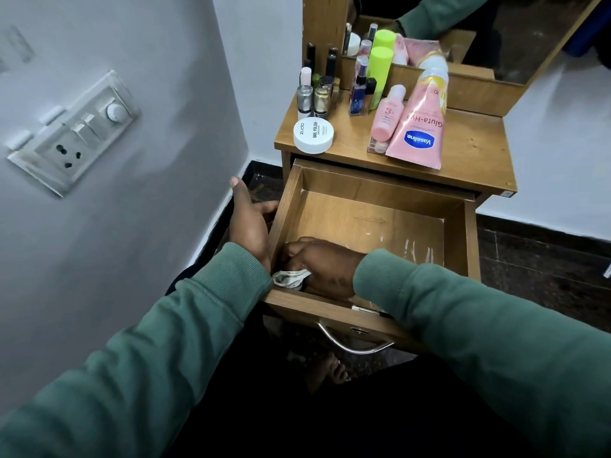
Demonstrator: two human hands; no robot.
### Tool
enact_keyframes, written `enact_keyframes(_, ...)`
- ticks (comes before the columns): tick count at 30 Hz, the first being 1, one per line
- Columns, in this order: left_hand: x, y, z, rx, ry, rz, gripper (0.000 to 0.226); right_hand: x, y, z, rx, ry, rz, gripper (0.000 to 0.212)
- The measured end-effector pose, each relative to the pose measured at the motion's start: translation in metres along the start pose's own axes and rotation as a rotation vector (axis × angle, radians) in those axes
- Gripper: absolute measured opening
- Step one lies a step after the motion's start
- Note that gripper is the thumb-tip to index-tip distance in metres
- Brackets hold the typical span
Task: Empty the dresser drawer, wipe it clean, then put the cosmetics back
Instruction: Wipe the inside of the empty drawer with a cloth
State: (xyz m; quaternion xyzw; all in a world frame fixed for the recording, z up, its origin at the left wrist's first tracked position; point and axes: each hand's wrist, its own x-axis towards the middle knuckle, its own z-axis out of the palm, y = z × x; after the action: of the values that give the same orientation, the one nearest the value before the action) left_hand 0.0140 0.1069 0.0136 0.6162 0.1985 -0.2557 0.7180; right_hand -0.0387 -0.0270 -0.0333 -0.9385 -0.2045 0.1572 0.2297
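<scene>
Free room rightward in drawer [370,223]; right hand [325,267], cloth [291,279] near-left.

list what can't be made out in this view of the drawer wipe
Head view:
- cloth: mostly hidden under the right hand.
- drawer floor, near side: covered by that hand and its sleeve.
- small bottles: labels too small to read.
- mirror: cut off by the top edge.

The lid of the white round jar [313,135] reads "zudio" and "NAIL POLISH", with smaller print beneath too fine to read. The big pink tube [417,127] carries the blue "Vaseline" badge, "Gluta-Hya" above it, and "10X" near its cap. The small pink bottle [387,114] shows a large "3"
</scene>
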Motion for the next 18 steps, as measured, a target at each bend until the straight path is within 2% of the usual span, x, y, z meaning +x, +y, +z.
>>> enact_keyframes(5, -0.005, 0.002, -0.001, 0.001, 0.024, 0.000, 0.106, -0.003, 0.004, -0.015, -0.025, -0.087, -0.005, 0.035)
enact_keyframes(8, -0.009, 0.004, 0.001, 0.010, 0.037, 0.013, 0.102, -0.014, 0.015, -0.019, 0.004, -0.089, -0.019, 0.027)
enact_keyframes(11, -0.011, 0.005, 0.002, 0.016, 0.016, -0.004, 0.100, -0.021, 0.016, -0.022, 0.322, -0.128, 0.200, 0.019)
enact_keyframes(13, -0.010, 0.005, 0.002, 0.025, 0.004, -0.014, 0.100, -0.023, 0.014, -0.025, 0.448, -0.078, 0.260, 0.016)
enact_keyframes(16, -0.012, 0.005, 0.002, 0.046, 0.001, -0.013, 0.100, -0.022, 0.027, -0.035, 0.352, 0.043, 0.255, 0.015)
enact_keyframes(18, -0.013, 0.006, 0.003, 0.042, -0.010, -0.025, 0.100, -0.011, 0.043, -0.043, 0.117, 0.073, 0.201, 0.026)
